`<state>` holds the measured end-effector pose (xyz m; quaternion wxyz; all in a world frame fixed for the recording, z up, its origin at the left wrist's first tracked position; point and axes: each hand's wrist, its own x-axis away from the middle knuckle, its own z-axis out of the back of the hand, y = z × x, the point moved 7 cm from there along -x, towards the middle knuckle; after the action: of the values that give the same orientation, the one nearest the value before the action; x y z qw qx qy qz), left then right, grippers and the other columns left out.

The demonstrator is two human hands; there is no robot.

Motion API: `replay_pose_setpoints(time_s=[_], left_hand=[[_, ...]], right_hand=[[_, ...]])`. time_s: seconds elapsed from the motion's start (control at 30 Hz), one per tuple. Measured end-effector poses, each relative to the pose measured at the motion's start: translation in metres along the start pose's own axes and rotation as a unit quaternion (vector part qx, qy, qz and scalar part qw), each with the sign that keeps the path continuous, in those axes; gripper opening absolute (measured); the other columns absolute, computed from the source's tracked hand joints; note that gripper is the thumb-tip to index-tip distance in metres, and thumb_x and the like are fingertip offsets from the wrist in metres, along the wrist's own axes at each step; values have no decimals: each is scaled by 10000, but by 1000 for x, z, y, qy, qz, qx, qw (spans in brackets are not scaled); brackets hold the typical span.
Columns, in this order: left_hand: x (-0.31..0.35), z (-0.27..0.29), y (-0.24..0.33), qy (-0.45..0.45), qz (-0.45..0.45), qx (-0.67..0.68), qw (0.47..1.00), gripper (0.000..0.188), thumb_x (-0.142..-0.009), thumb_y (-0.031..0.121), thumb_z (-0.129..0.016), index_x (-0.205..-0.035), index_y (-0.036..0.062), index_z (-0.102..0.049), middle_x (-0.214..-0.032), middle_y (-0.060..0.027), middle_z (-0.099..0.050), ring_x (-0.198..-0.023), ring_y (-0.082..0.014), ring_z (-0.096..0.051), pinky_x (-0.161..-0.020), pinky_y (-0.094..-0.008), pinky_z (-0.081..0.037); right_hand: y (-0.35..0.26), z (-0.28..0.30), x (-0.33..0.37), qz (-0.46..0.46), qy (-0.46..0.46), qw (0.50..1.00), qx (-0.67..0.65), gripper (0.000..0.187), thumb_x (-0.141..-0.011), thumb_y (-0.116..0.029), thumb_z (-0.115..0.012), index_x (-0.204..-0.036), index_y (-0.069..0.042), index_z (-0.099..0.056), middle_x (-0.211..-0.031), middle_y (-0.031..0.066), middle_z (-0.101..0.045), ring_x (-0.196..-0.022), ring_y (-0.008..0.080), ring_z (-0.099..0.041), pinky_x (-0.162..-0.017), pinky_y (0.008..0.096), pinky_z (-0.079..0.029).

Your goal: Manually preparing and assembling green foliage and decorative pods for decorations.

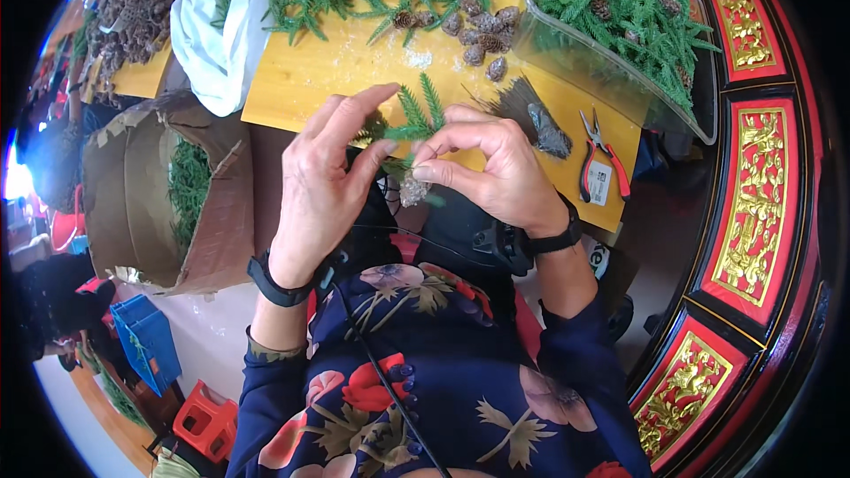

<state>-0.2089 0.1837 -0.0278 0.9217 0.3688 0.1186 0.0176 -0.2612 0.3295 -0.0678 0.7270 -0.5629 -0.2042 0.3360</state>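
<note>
My right hand (496, 168) pinches a green artificial pine sprig (416, 119) between thumb and fingers, over my lap at the table's near edge. Just under those fingertips hangs a pale, frosted pine cone (413, 189), part of the same small bunch. On the other side, my left hand (329, 146) has its thumb and forefinger spread apart, the thumb tip close to the sprig. Between them shows a dark brownish-green piece (372, 128), too shaded to make out. Whether the left thumb touches the sprig I cannot tell.
On the yellow table (310, 80) lie green sprigs (310, 2), loose pine cones (487, 34), a bundle of dark wires (531, 115) and red-handled pliers (600, 159). A clear bin (611, 66) of sprigs stands right, a cardboard box (146, 195) left, beside a white bag (208, 44).
</note>
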Motion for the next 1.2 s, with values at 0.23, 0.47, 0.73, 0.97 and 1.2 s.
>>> replay_pose_setpoints(time_s=[0.23,0.47,0.73,0.97,1.2], left_hand=[[16,-21,-44,-28,113,230,966,222,-873,49,-645,-1092,27,-613,-821,-29,-613,-704,-93,-588,-600,-240,-442],[19,-31,-45,-65,232,407,881,164,-937,118,-592,-1070,22,-578,-797,3,-606,-717,-53,-573,-592,-198,-425],[25,-27,-43,-16,256,425,868,158,-931,141,-607,-1053,42,-610,-786,27,-602,-705,-37,-563,-607,-180,-401],[33,-31,-43,-19,255,432,865,118,-922,147,-626,-989,53,-650,-742,47,-584,-679,-29,-532,-593,-170,-378],[43,-52,-50,-33,320,519,792,134,-912,124,-624,-1006,39,-667,-742,44,-588,-638,-38,-486,-583,-181,-355]], right_hand=[[1,13,9,27,122,992,-26,82,-781,-65,-732,-820,-8,-690,-822,82,-644,-876,172,-601,-856,306,-458],[-20,11,18,46,139,989,9,78,-780,-41,-717,-821,14,-678,-827,92,-673,-794,149,-610,-760,285,-475],[-13,-5,9,-47,175,979,93,94,-755,-36,-717,-791,27,-657,-708,82,-646,-587,124,-530,-554,272,-430],[-23,-6,8,0,228,958,174,101,-730,-50,-726,-758,7,-647,-690,87,-628,-571,190,-529,-542,301,-422],[-41,-18,13,41,243,910,334,133,-729,-71,-738,-809,-38,-637,-779,79,-647,-727,284,-596,-671,329,-451]])
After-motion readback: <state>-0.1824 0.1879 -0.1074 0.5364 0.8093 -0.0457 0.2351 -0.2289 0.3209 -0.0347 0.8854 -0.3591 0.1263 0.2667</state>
